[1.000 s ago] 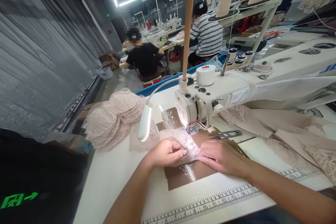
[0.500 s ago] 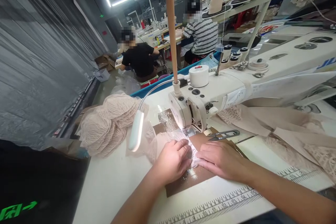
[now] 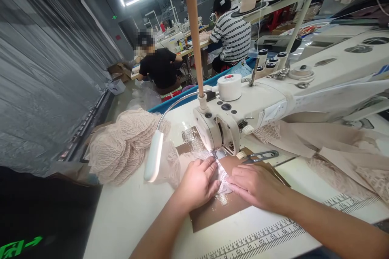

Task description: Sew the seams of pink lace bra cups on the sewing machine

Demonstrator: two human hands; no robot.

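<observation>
My left hand (image 3: 199, 182) lies on a piece of white lace (image 3: 221, 174), fingers stretched flat and pressing it onto the brown plate (image 3: 212, 210) just in front of the needle of the white sewing machine (image 3: 243, 109). My right hand (image 3: 258, 184) lies flat on the lace's right side, fingertips almost touching the left hand. Most of the lace is hidden under both hands.
A heap of beige lace pieces (image 3: 124, 145) lies at the left of the table, beside the gooseneck lamp (image 3: 153, 156). Thread snips (image 3: 261, 156) rest right of the needle. More beige fabric (image 3: 340, 149) lies under the machine arm. Two people sit at machines behind. A ruler strip (image 3: 258, 236) runs along the front edge.
My left hand has opened from a loose curl to flat fingers and slid forward over the lace toward the needle. Less lace shows. My right hand has hardly moved.
</observation>
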